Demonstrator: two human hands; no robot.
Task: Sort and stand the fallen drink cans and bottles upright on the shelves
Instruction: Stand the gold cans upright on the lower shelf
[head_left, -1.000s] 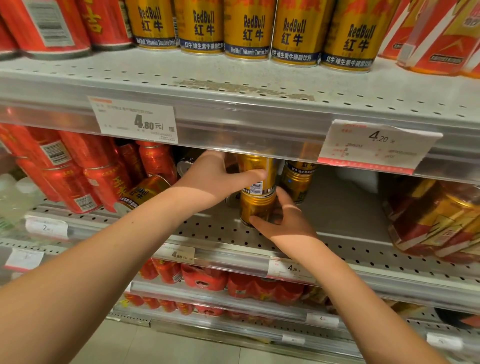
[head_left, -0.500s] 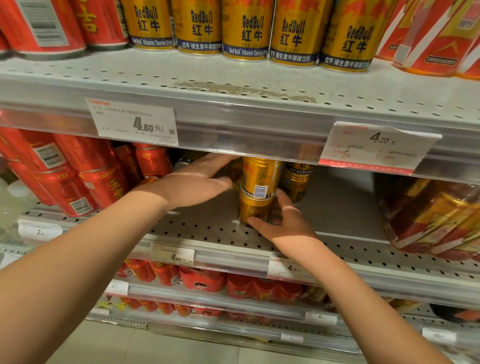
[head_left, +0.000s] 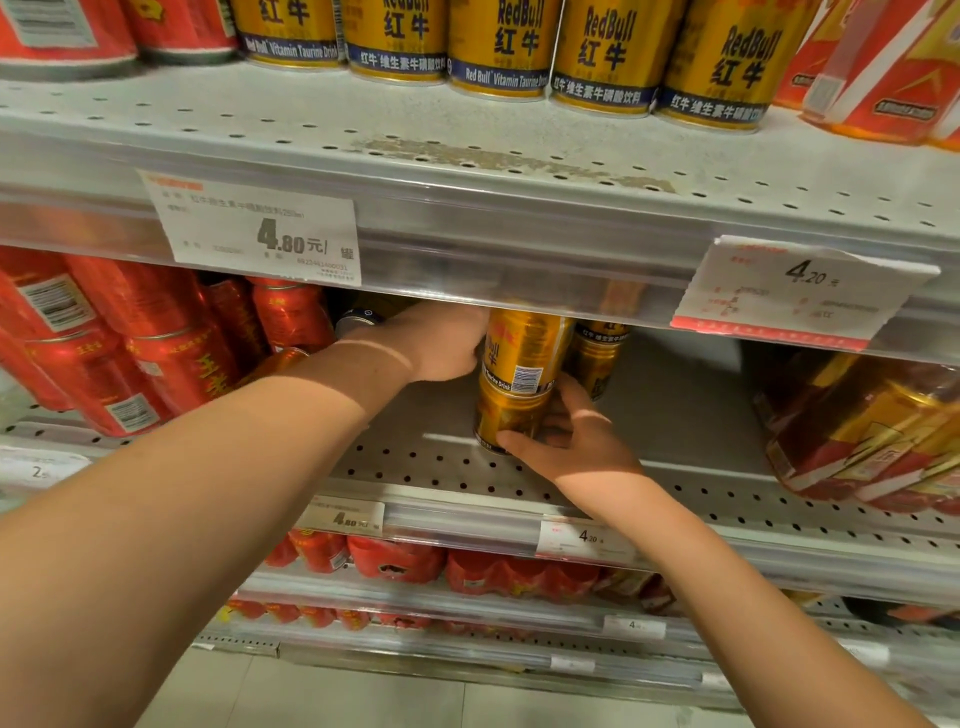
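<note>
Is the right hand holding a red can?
No, the right hand grips the lower gold can, not a red one.

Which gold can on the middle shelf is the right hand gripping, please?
The bottom can, directly beneath the barcoded can; the right hand wraps its base.

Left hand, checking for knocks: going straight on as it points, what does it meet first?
The upper can, stacked on the lower can; the left hand seems to touch it, fingertips hidden.
</note>
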